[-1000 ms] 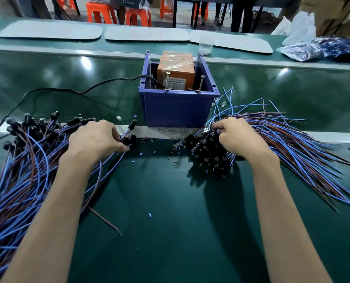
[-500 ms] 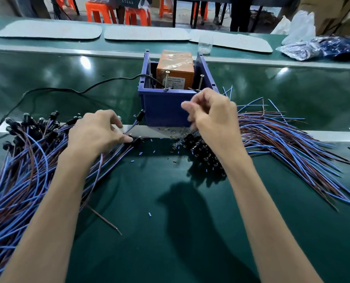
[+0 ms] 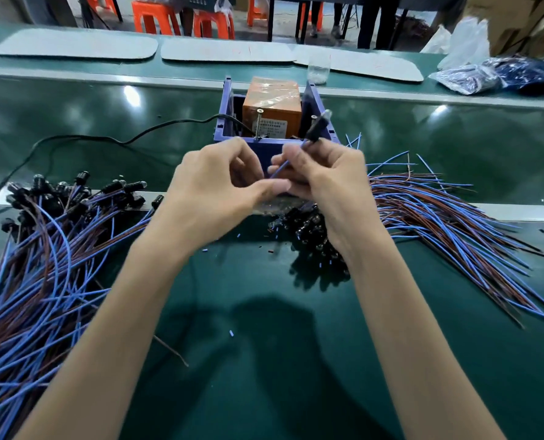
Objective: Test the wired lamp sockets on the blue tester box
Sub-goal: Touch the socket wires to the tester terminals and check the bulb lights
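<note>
Lamp socket (image 3: pixel 319 127) up by blue tester box (image 3: pixel 227 115) | right hand (image 3: pixel 331 179) pinches its wire (image 3: pixel 283 165); left hand (image 3: pixel 213 192) pinches the wire end

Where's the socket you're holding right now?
Centre of the head view: the socket sticks up above the right hand, which grips its wire, at the right front corner of the blue tester box; the left hand pinches the wire lower down.

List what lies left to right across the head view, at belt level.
Left wire pile → left hand → right hand, gripping a socket → right wire pile. Blue box skipped: it overlaps both hands.
</note>
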### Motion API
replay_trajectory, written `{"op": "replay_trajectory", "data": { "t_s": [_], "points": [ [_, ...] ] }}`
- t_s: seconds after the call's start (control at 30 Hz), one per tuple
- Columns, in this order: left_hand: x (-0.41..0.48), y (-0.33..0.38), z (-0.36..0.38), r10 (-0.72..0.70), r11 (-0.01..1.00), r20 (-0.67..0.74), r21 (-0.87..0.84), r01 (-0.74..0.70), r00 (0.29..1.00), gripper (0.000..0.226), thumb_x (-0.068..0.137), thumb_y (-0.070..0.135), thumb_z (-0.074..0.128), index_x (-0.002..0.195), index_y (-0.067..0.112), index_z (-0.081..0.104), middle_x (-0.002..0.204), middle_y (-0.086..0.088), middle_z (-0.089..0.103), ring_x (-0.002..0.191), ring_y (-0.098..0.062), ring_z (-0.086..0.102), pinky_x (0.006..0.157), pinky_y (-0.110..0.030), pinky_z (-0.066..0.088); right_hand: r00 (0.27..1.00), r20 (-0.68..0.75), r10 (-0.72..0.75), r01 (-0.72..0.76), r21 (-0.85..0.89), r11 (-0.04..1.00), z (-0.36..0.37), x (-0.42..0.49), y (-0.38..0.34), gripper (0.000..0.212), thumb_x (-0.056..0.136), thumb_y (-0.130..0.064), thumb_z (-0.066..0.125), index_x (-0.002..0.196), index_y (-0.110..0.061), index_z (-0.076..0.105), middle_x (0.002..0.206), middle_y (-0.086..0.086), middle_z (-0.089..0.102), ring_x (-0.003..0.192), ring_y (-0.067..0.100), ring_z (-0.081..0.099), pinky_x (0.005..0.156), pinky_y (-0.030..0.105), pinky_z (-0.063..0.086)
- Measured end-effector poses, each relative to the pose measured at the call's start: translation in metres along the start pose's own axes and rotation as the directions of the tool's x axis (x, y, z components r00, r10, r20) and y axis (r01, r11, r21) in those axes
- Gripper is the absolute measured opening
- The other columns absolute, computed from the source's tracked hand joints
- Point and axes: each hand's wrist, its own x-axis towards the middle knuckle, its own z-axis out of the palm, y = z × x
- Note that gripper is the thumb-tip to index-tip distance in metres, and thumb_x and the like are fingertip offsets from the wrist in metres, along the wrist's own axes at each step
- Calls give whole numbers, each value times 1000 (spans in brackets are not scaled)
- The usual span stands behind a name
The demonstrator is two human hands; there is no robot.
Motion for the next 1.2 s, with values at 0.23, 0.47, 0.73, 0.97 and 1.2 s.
{"op": "replay_trajectory", "data": {
  "t_s": [0.23, 0.47, 0.73, 0.97, 1.2],
  "points": [
    [1, 17, 22, -331, 666, 533, -454, 593, 779, 89, 71, 77, 36, 108, 1, 64, 100, -11, 73, 84, -19, 73, 63, -21, 57, 985, -114, -128, 135, 58, 989, -13, 2, -11, 15, 84, -3, 70, 81, -6, 56, 71, 6, 73, 69, 17, 72, 62, 23, 57],
    [10, 5, 18, -609, -207, 292, -956, 207, 738, 53, 104, 44, 19, 99, 5, 56, 88, -9, 66, 77, -19, 66, 74, -30, 53, 989, -92, -114, 112, -26, 993, -32, 4, -22, 14, 96, -5, 54, 85, -13, 59, 64, -5, 68, 67, 9, 70, 59, 18, 54],
    [5, 16, 23, -661, -289, 171, -957, -37, 730, 47, 106, 38, 16, 75, 14, 41, 42, 4, 31, 31, -11, 29, 46, -20, 31, 982, -189, -6, 20, 71, 997, -33, 10, -23, 24, 105, -12, 34, 87, -16, 50, 61, -5, 51, 57, 7, 57, 59, 21, 45],
    [-1, 21, 26, -218, -216, 368, -921, 323, 904, 49, 103, 31, 21, 60, 16, 41, 42, 7, 19, 33, -7, 17, 38, -18, 20, 980, -195, -40, 80, 201, 976, -32, 12, -24, 24, 104, -7, 35, 86, -13, 49, 61, -2, 36, 48, 7, 35, 49, 18, 33],
    [-3, 24, 40, -349, 357, 194, -877, 321, 917, 26, 106, 20, 29, 99, 13, 52, 45, 8, 30, 33, -3, 18, 42, -18, 16, 982, -186, -30, 25, -29, 999, -40, 7, -21, 12, 90, -5, 61, 80, -9, 65, 58, -3, 32, 45, 5, 19, 34, 15, 19]
  ]
}}
